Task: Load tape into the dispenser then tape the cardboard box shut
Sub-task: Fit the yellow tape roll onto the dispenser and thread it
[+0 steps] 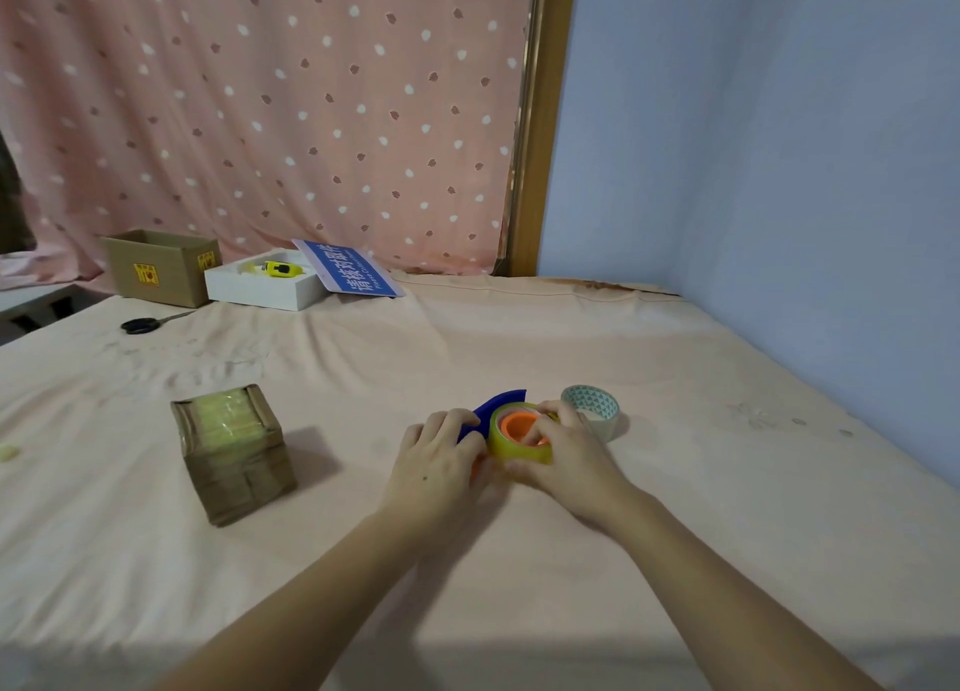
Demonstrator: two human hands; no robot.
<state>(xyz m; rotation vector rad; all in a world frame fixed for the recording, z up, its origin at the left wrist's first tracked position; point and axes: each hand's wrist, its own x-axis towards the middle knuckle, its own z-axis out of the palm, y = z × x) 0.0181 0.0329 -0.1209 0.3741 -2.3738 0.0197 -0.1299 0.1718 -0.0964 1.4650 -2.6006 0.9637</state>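
A blue tape dispenser [496,405] with an orange hub [516,425] lies on the pink sheet at centre. A clear yellowish tape roll [501,443] sits around the hub. My left hand [436,456] grips the dispenser's left side. My right hand [563,449] holds the roll, fingers curled over its right rim and into the hub. A small cardboard box [234,454], its top heavily covered with yellowish tape, stands to the left, apart from both hands.
A patterned tape roll [592,410] lies just behind my right hand. At the back left are black scissors [145,323], an open cardboard box [161,267], a white tray [265,288] and a blue sign [348,275]. A blue wall borders the right side.
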